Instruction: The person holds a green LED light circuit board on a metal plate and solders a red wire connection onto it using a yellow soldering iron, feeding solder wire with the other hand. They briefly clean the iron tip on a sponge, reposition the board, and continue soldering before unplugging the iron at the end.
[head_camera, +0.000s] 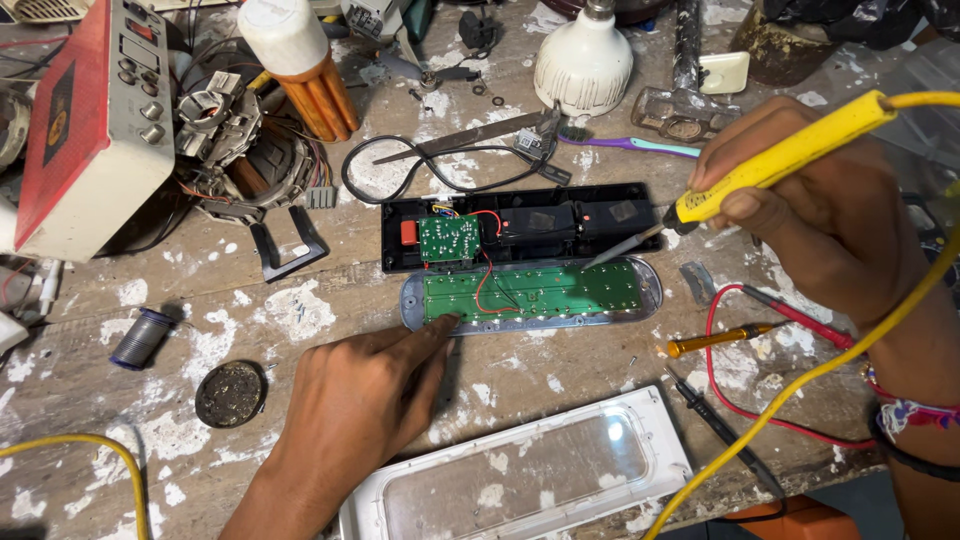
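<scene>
The long green circuit board (530, 292) lies in its grey oval tray in the middle of the paint-spattered wooden bench (300, 300), just in front of the open black casing (560, 222) with a small green board (449, 238) wired to it by red leads. My left hand (360, 400) lies flat on the bench, fingers together, forefinger tip pressing the board's near left corner, while my right hand (800, 190) has fingers clamped round a yellow soldering iron (780, 160), its tip hovering at the board's far edge. Around lie a solder spool (142, 338), a round flux tin (230, 393), red and black meter probes (760, 310), a clear lamp cover (520, 475) and a white bulb (584, 60).
</scene>
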